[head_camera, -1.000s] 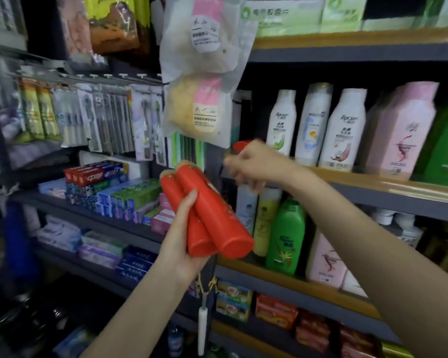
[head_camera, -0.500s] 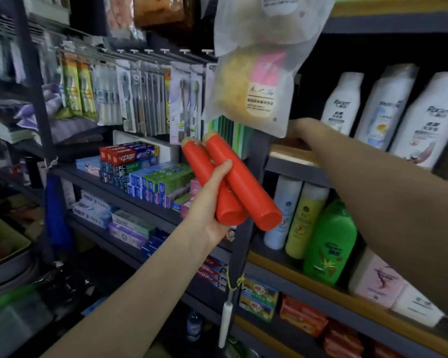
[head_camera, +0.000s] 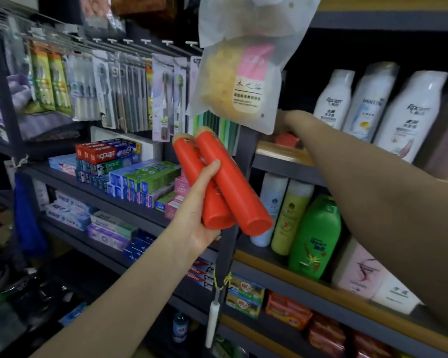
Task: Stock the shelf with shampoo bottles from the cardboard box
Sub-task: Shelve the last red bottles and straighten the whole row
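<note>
**shelfnoob:** How do those two red shampoo bottles (head_camera: 217, 187) handle? The left hand (head_camera: 194, 215) is wrapped round both mid-body, centre of the frame.

**aisle9:** My guess is stiff, smooth plastic, moderately heavy if full. They're round, so they'd likely roll against each other; gripping one at a time at the middle looks safer. The right hand (head_camera: 285, 122) reaches onto the upper shelf (head_camera: 282, 151) behind the hanging sponge bag (head_camera: 246, 73), near a third red bottle (head_camera: 286, 139). Can't tell its grip.
</note>
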